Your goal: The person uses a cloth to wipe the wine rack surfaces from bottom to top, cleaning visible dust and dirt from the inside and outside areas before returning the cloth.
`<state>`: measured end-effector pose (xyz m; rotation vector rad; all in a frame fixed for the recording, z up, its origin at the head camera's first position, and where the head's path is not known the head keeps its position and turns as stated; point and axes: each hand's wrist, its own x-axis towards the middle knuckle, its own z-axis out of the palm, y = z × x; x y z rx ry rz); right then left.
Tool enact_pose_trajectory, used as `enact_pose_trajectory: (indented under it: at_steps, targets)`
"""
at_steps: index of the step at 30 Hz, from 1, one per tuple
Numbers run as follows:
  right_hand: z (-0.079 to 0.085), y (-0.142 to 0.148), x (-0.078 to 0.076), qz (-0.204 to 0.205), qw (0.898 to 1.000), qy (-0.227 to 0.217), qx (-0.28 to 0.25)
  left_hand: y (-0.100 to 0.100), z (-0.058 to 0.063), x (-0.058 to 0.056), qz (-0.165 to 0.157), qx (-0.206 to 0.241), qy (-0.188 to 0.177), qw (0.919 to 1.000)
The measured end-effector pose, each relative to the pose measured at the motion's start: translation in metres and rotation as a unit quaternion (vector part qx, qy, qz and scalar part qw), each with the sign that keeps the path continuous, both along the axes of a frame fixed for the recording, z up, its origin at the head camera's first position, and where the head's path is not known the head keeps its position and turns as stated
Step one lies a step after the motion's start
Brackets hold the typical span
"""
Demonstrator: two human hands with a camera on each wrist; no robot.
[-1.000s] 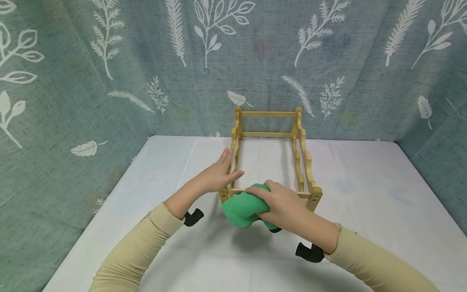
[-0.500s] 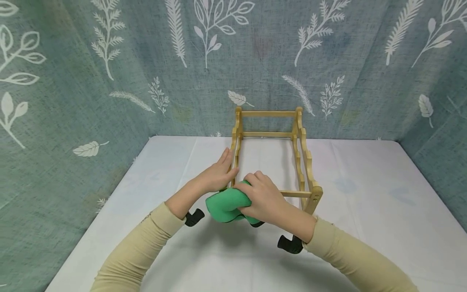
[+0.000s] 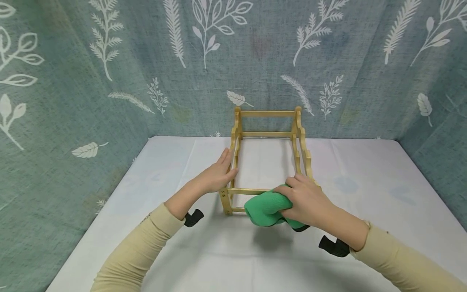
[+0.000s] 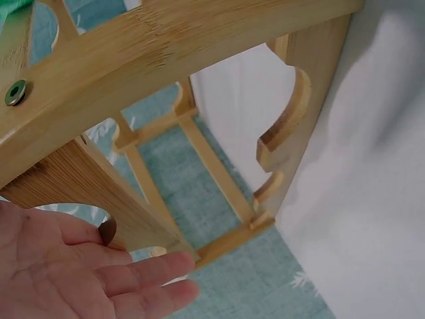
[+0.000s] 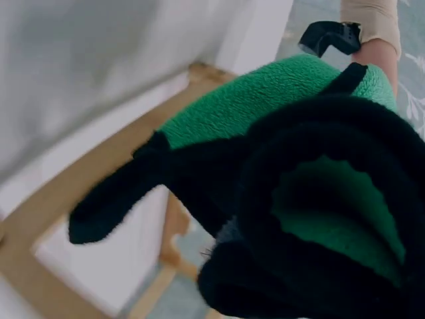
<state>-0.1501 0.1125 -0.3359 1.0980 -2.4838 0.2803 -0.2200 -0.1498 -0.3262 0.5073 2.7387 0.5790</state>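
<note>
A pale wooden rack (image 3: 268,114) with scalloped side rails stands on the white-covered table. My left hand (image 3: 217,174) rests against its left side near the front, fingers extended; the left wrist view shows the palm (image 4: 60,272) turned toward a side rail. At the front rail, my right hand (image 3: 310,200) grips a folded green cloth (image 3: 268,207) with black edging. The cloth hides the rail's right part. Up close in the right wrist view, the fuzzy green cloth (image 5: 246,100) has thick black borders and curls into a loop; the fingers are hidden behind it.
The white tabletop (image 3: 365,194) stretches to both sides of the rack. A blue-grey curtain (image 3: 204,93) with white leaf prints hangs close behind the rack and along the left and right. Each wrist carries a black strap mount (image 3: 193,217).
My right hand slides the green cloth left along the front rail toward my left hand, then back right to the rack's front right corner. The left hand and rack stay put.
</note>
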Motion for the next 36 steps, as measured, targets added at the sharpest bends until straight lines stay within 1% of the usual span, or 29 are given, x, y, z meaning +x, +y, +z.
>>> enact_pose_trajectory:
  at_steps: [5, 11, 15, 19, 23, 29, 31, 33, 36]
  targets:
    - [0.006, 0.029, 0.008, -0.023, 1.000, 0.006, 0.011, -0.001, 0.001, 0.000, 0.000, -0.004, -0.008, 1.0000]
    - [0.007, 0.051, 0.016, -0.041, 0.999, 0.025, -0.001, -0.001, 0.001, 0.001, 0.001, 0.000, -0.012, 0.9999]
    - [0.004, 0.057, 0.016, -0.033, 0.999, 0.029, -0.013, 0.000, 0.001, 0.000, 0.001, -0.002, -0.009, 1.0000]
    - [0.000, 0.057, 0.015, -0.005, 0.999, 0.033, -0.011, 0.000, 0.001, 0.000, 0.002, -0.004, -0.010, 0.9999]
    - [-0.006, 0.053, 0.011, 0.019, 0.998, 0.050, -0.011, 0.000, 0.001, -0.001, 0.010, -0.006, -0.016, 0.9998]
    - [-0.015, 0.032, 0.005, 0.055, 0.992, 0.104, -0.053, 0.000, -0.001, -0.002, 0.007, -0.004, -0.009, 0.9999]
    - [-0.017, 0.020, 0.003, 0.066, 0.989, 0.113, -0.062, -0.001, -0.001, -0.002, -0.001, 0.005, -0.012, 0.9999]
    - [-0.018, 0.007, 0.001, 0.074, 0.989, 0.112, -0.066, -0.005, 0.000, -0.004, -0.014, 0.020, -0.024, 0.9994]
    - [-0.019, -0.014, -0.001, 0.089, 0.989, 0.095, -0.073, -0.017, 0.003, -0.010, -0.045, 0.051, -0.056, 0.9961]
